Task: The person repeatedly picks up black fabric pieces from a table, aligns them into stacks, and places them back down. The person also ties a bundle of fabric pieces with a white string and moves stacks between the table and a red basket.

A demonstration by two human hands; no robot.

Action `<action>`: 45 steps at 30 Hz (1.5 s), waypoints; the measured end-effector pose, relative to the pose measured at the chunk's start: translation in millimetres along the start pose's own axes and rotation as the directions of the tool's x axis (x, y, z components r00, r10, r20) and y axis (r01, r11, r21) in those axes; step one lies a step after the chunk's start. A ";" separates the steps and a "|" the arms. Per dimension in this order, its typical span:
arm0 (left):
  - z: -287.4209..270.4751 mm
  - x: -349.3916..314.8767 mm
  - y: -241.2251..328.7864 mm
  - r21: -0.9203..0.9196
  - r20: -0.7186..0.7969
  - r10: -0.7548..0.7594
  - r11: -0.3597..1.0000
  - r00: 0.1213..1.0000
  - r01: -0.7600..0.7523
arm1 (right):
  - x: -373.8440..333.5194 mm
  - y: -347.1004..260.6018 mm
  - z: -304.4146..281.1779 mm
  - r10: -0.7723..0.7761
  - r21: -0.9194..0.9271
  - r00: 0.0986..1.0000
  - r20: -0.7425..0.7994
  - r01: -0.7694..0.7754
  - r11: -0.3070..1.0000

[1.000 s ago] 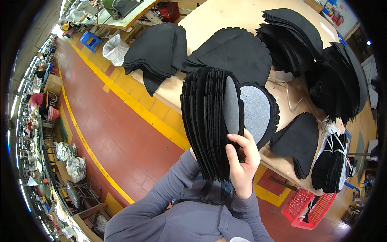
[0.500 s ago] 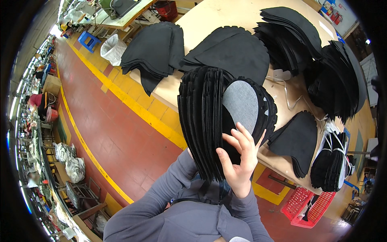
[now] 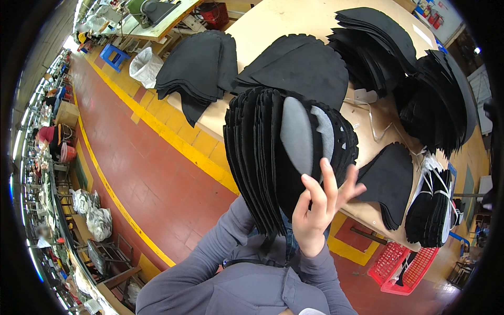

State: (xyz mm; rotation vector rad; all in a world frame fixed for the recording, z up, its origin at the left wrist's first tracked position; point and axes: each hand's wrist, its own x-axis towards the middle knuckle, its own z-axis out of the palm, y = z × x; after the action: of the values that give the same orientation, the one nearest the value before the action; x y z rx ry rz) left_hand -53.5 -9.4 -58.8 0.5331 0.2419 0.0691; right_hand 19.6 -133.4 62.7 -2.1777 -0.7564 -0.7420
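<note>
A thick fanned stack of black fabric pieces with notched edges is held up in front of my body, over the near edge of the table. Two grey patches show between its layers: a long oval grey patch and a narrower grey patch to its right. My left sleeve runs up behind the stack, which hides the left hand supporting it. My right hand is at the lower right of the fanned pieces, fingers spread and pinching nothing. Whether its fingertips touch the layers is hard to tell.
Further black fabric piles lie on the pale table. At its right end is a tied black bundle. A red basket sits below. Left of the table are a white bin, a blue stool and a red-tiled aisle.
The stack has fanned open further, baring a second grey patch, and shifted slightly left. My right hand's fingers have spread and swung to the right.
</note>
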 end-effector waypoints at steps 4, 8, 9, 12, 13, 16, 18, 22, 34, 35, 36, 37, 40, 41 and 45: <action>-2.8 -4.5 -1.2 -0.019 0.000 -0.008 1.000 1.000 0.008 | 5.4 -12.7 -9.0 0.102 0.160 0.977 0.189 -0.133 0.978; -2.4 -4.7 -3.7 -0.043 0.008 -0.021 0.999 1.000 0.021 | 1.7 -14.1 -4.5 0.138 0.472 0.940 0.313 -0.280 0.836; -3.3 -2.4 -3.3 -0.046 0.008 -0.023 0.999 1.000 0.023 | 1.7 -13.8 -2.6 0.143 0.500 0.939 0.314 -0.291 0.816; -5.2 -4.8 -1.9 -0.060 0.010 -0.028 0.998 1.000 0.029 | -1.1 -13.3 -2.2 0.206 0.555 0.913 0.354 -0.381 0.739; -5.0 -4.7 -3.0 -0.065 0.010 -0.030 0.997 0.999 0.031 | -0.3 -14.0 -2.1 0.210 0.562 0.920 0.331 -0.372 0.739; -6.2 -5.0 -4.0 -0.080 0.014 -0.038 0.996 0.999 0.039 | 3.8 -14.7 0.4 0.207 0.586 0.942 0.265 -0.328 0.741; -5.3 2.0 -3.1 -0.091 0.015 -0.043 0.995 0.999 0.044 | 5.2 -13.4 2.4 0.178 0.605 0.957 0.228 -0.282 0.745; -9.3 -6.4 -3.8 -0.112 0.019 -0.051 0.992 0.999 0.053 | 12.4 -17.2 -2.7 0.216 0.580 0.927 0.308 -0.363 0.730; -27.4 -8.1 -25.7 -0.327 0.113 0.002 0.944 0.994 0.035 | 10.0 -14.8 3.6 0.218 0.554 0.966 0.135 -0.256 0.792; -26.6 -1.3 -32.7 -0.360 0.126 0.016 0.933 0.992 0.031 | 12.6 -12.4 3.0 0.142 0.473 0.988 0.054 -0.151 0.868; -23.0 16.1 -37.6 -0.390 0.140 0.030 0.920 0.990 0.027 | 10.7 -9.3 1.4 0.143 0.406 0.988 0.063 -0.156 0.900; -28.3 16.2 -31.7 -0.420 0.153 0.044 0.907 0.987 0.024 | 9.6 -5.0 5.0 0.128 0.320 0.992 0.005 -0.123 0.939; -35.7 10.4 -42.3 -0.508 0.187 0.091 0.861 0.978 0.017 | 16.5 -3.5 -4.8 0.049 -0.069 0.999 -0.007 -0.049 0.996; -38.8 11.8 -44.2 -0.537 0.199 0.101 0.843 0.975 0.022 | 13.3 -3.0 -3.8 0.115 0.146 0.993 0.036 -0.119 0.982; -48.2 11.9 -57.3 -0.644 0.232 0.153 0.765 0.961 0.034 | 12.3 -9.5 -4.9 0.076 0.510 0.977 0.200 -0.170 0.843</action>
State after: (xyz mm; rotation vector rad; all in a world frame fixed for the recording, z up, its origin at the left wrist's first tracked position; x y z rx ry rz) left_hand -53.8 -33.4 -130.7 -0.1489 -0.0801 0.1341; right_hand 19.8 -128.0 78.0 -1.7736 -0.7868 -0.2345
